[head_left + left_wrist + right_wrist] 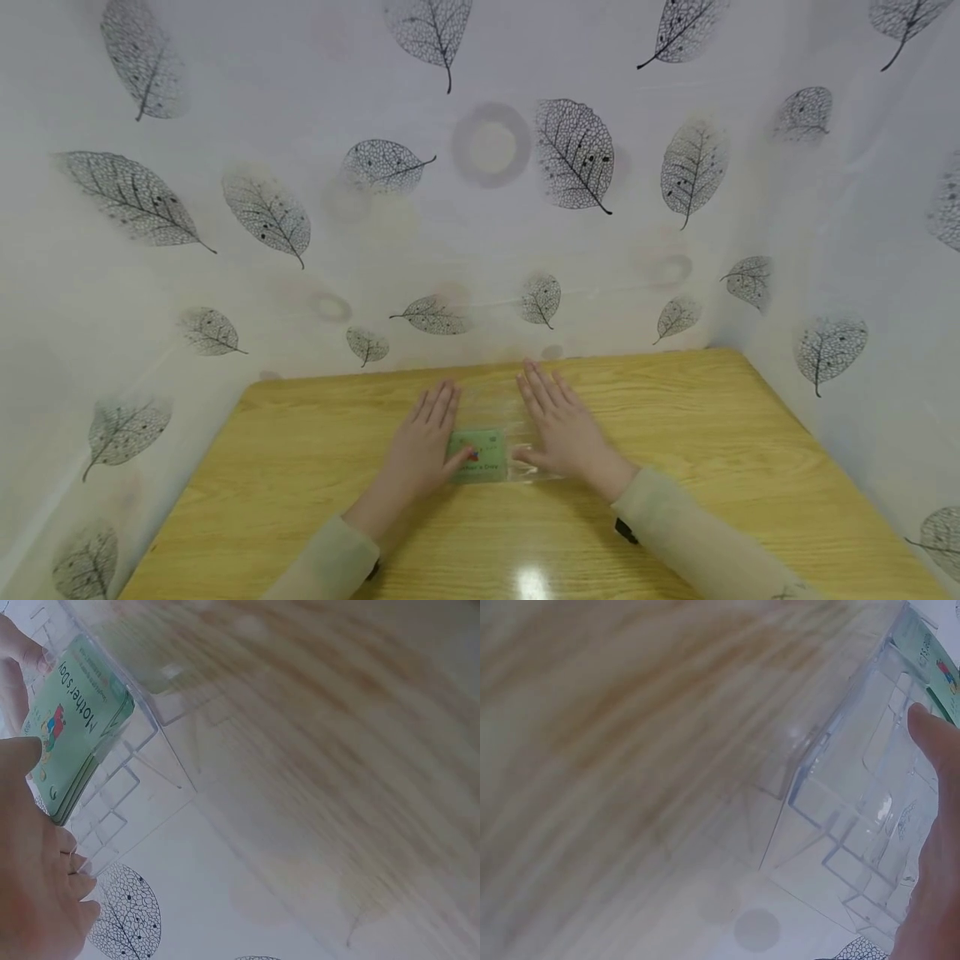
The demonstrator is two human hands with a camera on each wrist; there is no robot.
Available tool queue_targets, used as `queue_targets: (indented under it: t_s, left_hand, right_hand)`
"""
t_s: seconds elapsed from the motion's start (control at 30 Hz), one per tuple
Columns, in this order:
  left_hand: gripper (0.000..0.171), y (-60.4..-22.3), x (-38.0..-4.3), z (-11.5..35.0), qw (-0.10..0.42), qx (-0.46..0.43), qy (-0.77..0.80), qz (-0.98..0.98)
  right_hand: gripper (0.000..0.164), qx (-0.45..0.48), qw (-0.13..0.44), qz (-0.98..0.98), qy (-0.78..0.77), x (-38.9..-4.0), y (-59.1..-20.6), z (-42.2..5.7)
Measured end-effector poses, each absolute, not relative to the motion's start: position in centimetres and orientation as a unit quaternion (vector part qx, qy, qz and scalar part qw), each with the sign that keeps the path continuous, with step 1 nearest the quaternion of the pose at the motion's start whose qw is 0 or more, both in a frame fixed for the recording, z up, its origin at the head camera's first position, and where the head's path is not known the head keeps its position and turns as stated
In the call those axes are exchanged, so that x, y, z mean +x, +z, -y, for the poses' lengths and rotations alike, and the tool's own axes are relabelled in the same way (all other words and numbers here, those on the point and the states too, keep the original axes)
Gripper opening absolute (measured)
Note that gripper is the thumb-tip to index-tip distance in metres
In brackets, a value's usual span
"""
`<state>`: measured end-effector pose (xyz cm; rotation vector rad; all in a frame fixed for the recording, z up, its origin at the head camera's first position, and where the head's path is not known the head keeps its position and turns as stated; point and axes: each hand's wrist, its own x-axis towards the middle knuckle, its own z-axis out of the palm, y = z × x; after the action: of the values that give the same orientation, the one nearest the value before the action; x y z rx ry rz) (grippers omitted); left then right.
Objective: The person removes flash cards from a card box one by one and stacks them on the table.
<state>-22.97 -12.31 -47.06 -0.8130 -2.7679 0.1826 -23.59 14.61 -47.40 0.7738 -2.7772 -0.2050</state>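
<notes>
A clear plastic compartment tray [487, 406] lies on the table between my two hands. Several green cards [487, 467], stacked and lettered "Mother's Day", sit in its near left part. My left hand [420, 442] rests along the left side with straight fingers, its thumb reaching over the cards. On the opposite side my right hand [567, 433] lies with fingers extended forward and thumb pointing inward over the clear plastic. In the left wrist view the stack [71, 727] shows layered edges; the right wrist view shows see-through dividers of the tray [847, 817].
The wood-grain table [300, 467] ends at a pale curtain [480, 242] printed with leaves, which surrounds it at the back and both sides. A light glare [532, 582] shines on the near table surface.
</notes>
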Motion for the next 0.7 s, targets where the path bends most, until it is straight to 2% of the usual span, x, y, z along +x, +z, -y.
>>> queue_targets:
  t_s: [0.7]
  left_hand:
    - [0.083,-46.89,-21.92,12.83,0.124,-0.285,-0.006,0.95]
  right_hand:
    - [0.12,0.267,0.134,0.952,-0.063,-22.87,-47.41,-14.32]
